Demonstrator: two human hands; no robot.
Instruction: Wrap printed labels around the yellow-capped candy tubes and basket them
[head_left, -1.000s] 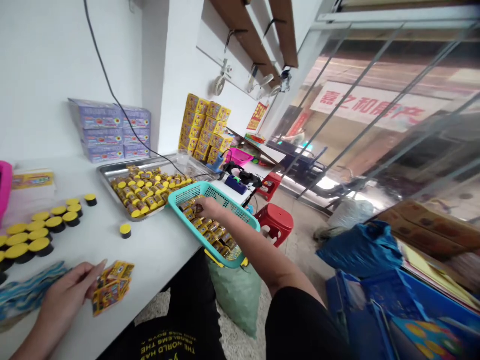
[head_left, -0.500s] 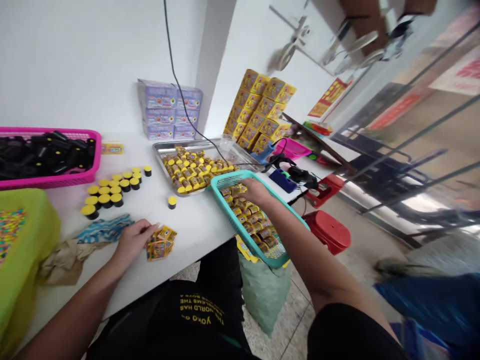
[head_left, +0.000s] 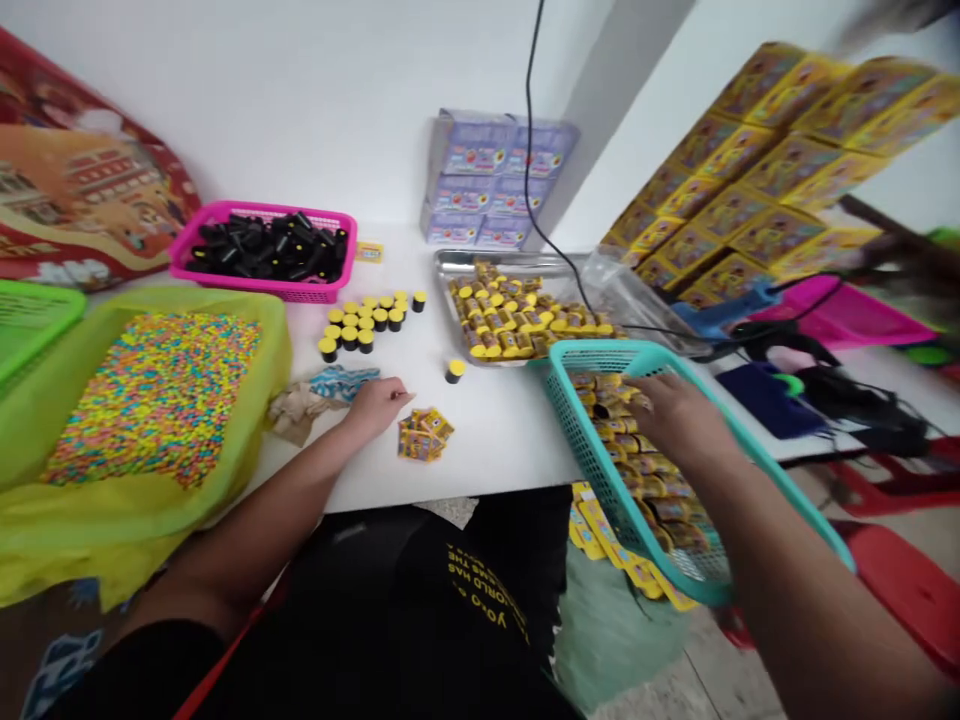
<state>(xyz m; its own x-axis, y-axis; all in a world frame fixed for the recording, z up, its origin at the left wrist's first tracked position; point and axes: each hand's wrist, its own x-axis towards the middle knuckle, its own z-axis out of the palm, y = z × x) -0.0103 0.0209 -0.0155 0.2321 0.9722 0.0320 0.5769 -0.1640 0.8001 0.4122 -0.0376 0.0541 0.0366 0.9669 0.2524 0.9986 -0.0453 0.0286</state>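
Observation:
My right hand (head_left: 679, 420) reaches down into a teal plastic mesh basket (head_left: 589, 350), among the gold-wrapped small rolls (head_left: 645, 470) heaped inside. Its fingers are hidden by the back of the hand and the rolls. My left hand (head_left: 379, 405) rests on the white table (head_left: 495, 460), holding nothing, with its fingertips just short of a small pile of yellow printed packets (head_left: 425, 435). A single black cylinder with a yellow top (head_left: 454, 371) stands just beyond that hand.
A metal tray (head_left: 510, 262) of yellow-topped wrapped rolls lies behind the basket. Left of it stand rows of capped black cylinders (head_left: 360, 320) and a pink basket (head_left: 300, 292) of black cylinders. A green tub (head_left: 187, 300) holds colourful beads. Stacked boxes (head_left: 750, 170) stand at the right.
The view has swung left, bringing the bead tub and pink basket fully in. My left hand has moved slightly away from the packets. My right hand stays in the basket.

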